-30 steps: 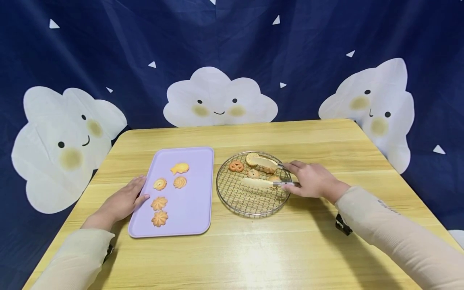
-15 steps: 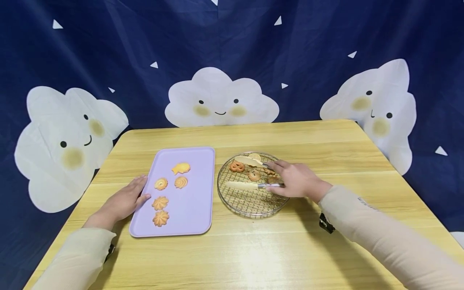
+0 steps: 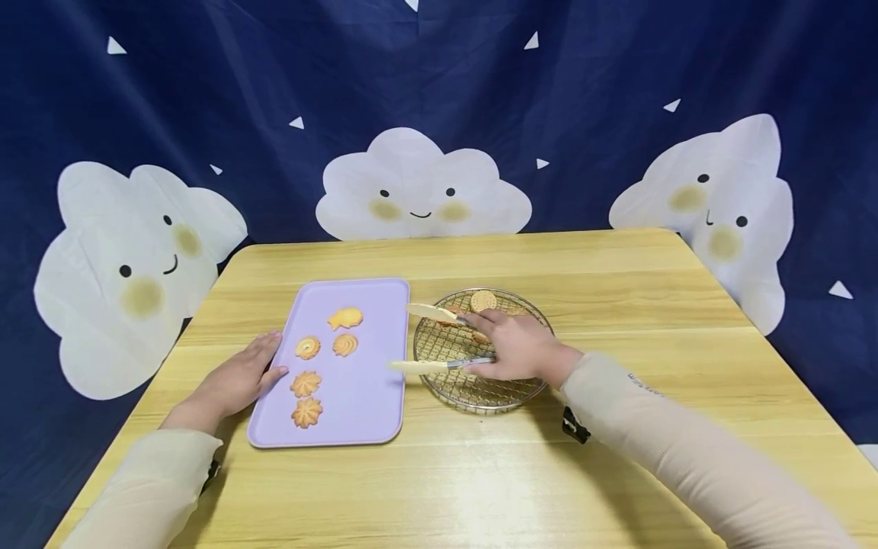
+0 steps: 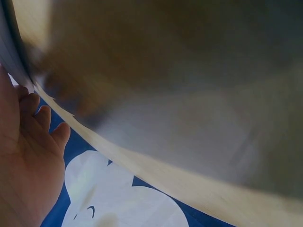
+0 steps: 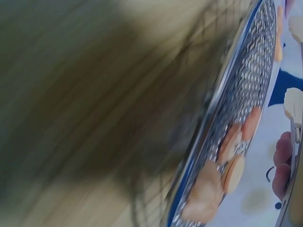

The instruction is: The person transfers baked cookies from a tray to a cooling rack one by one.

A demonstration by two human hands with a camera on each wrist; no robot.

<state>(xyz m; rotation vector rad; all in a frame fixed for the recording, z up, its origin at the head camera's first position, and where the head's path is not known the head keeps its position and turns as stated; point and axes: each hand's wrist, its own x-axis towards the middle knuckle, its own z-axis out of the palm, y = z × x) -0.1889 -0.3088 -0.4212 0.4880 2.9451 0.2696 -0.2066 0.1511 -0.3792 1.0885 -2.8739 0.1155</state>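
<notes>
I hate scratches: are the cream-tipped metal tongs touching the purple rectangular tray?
Cannot tell: the head view shows the tongs overlapping the tray, but not their height.

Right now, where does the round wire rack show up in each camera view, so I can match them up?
Head: the wire rack is just right of centre, lower half, partly hidden by the right hand.
Left wrist: not in the picture.
Right wrist: it slants from bottom centre to the top right.
Shared landmark: the blue cloud backdrop, visible in all three.
</notes>
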